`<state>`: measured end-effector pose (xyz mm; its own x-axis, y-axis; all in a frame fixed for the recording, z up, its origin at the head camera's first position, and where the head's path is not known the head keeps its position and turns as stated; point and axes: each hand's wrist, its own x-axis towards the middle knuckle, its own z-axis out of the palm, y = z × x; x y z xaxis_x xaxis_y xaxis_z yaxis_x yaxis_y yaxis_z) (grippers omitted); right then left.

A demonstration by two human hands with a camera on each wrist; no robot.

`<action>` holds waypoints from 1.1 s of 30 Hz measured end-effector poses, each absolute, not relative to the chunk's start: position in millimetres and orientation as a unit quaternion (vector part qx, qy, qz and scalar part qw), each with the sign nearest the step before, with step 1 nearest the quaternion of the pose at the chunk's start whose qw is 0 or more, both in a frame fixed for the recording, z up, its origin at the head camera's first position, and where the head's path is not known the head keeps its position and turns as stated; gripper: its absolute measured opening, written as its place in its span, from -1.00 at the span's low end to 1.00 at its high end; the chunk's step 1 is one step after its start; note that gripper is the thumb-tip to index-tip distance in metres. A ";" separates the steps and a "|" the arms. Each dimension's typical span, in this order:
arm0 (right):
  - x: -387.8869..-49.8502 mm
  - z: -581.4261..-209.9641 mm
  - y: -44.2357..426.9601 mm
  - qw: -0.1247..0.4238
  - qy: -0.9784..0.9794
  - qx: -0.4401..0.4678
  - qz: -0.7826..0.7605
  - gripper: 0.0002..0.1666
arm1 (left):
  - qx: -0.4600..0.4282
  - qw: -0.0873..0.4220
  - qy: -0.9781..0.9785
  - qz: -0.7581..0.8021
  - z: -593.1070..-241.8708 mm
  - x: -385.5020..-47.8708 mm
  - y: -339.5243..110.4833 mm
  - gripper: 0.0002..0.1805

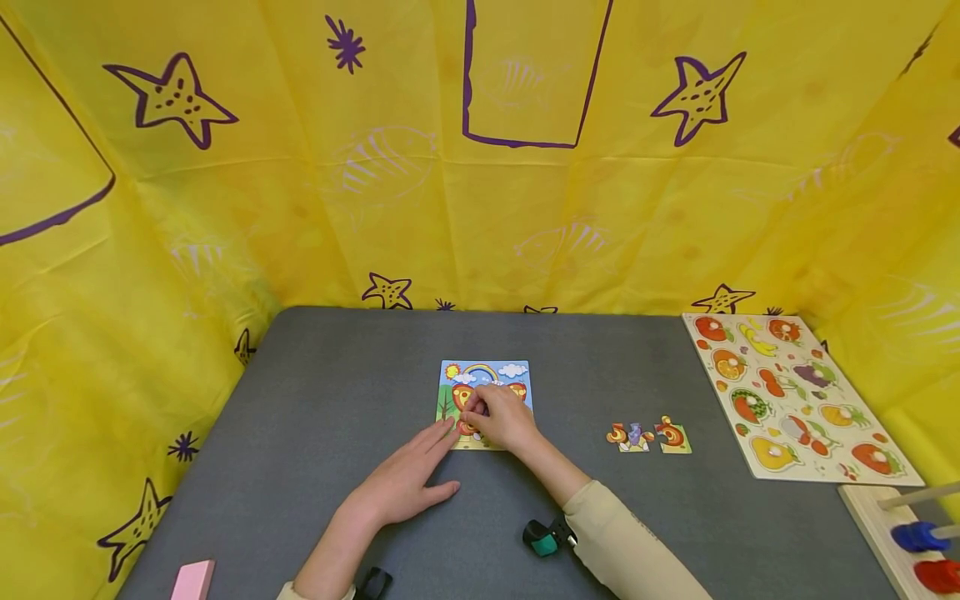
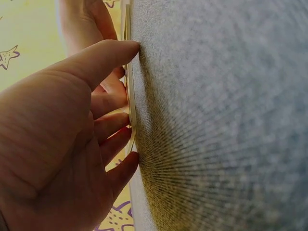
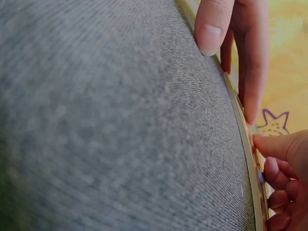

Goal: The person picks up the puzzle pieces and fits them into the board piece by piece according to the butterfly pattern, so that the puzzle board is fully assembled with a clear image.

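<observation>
A small square picture puzzle [image 1: 483, 372] with a rainbow, clouds and an orange butterfly lies on the grey table. My left hand [image 1: 408, 475] lies at its near left edge, fingers straight, thumb spread to the side. In the left wrist view the left hand's fingertips [image 2: 126, 168] touch the table by the board's edge. My right hand [image 1: 506, 417] is over the puzzle with bent fingers, thumb and forefinger tips close together on its surface. In the right wrist view the right thumb [image 3: 269, 144] rests at the board; any piece under these fingers is hidden.
Loose puzzle pieces [image 1: 633, 437] and another corner piece [image 1: 673, 437] lie to the right. A fruit board [image 1: 806, 400] stands at the far right, above a wooden bead rack [image 1: 873, 525]. A pink block [image 1: 192, 581] lies front left. Yellow cloth [image 1: 450, 208] surrounds the table.
</observation>
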<state>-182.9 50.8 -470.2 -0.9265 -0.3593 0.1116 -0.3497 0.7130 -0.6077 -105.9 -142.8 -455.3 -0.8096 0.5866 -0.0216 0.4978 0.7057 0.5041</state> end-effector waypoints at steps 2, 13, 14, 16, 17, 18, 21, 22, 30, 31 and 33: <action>-183.3 -470.0 52.1 0.008 0.921 -0.199 -0.334 -0.87 | 0.301 0.081 0.920 0.240 -455.3 -106.3 -142.2 -0.27; -178.9 -467.1 80.0 -0.041 0.873 -0.223 -0.431 -0.93 | 0.307 0.053 0.925 0.218 -453.4 -109.7 -139.0 -0.34; -178.0 -466.1 85.2 -0.041 0.871 -0.217 -0.439 -0.94 | 0.304 0.055 0.925 0.221 -453.6 -110.0 -138.7 -0.34; -175.6 -464.3 97.1 -0.040 0.870 -0.200 -0.449 -0.94 | 0.297 0.063 0.925 0.227 -453.8 -110.2 -138.5 -0.34; -174.2 -463.4 103.7 -0.038 0.871 -0.191 -0.451 -0.95 | 0.293 0.068 0.926 0.230 -454.0 -110.2 -138.4 -0.34; -172.9 -463.5 110.8 -0.037 0.873 -0.182 -0.451 -0.94 | 0.290 0.072 0.926 0.232 -454.3 -110.2 -138.5 -0.33; -167.5 -462.3 133.4 -0.037 0.878 -0.165 -0.448 -0.93 | 0.282 0.079 0.926 0.237 -455.1 -110.0 -138.8 -0.33; -165.4 -461.8 141.1 -0.038 0.881 -0.161 -0.444 -0.93 | 0.281 0.080 0.927 0.236 -455.5 -109.9 -138.9 -0.33; -149.9 -465.0 199.7 -0.060 0.899 -0.154 -0.406 -0.91 | 0.291 0.081 0.922 0.242 -456.6 -111.4 -139.1 -0.31; -147.7 -466.2 206.6 -0.063 0.901 -0.155 -0.400 -0.91 | 0.292 0.083 0.922 0.242 -456.6 -111.7 -139.1 -0.30; -144.1 -469.1 220.2 -0.071 0.905 -0.161 -0.388 -0.89 | 0.290 0.088 0.922 0.242 -456.9 -112.3 -138.7 -0.29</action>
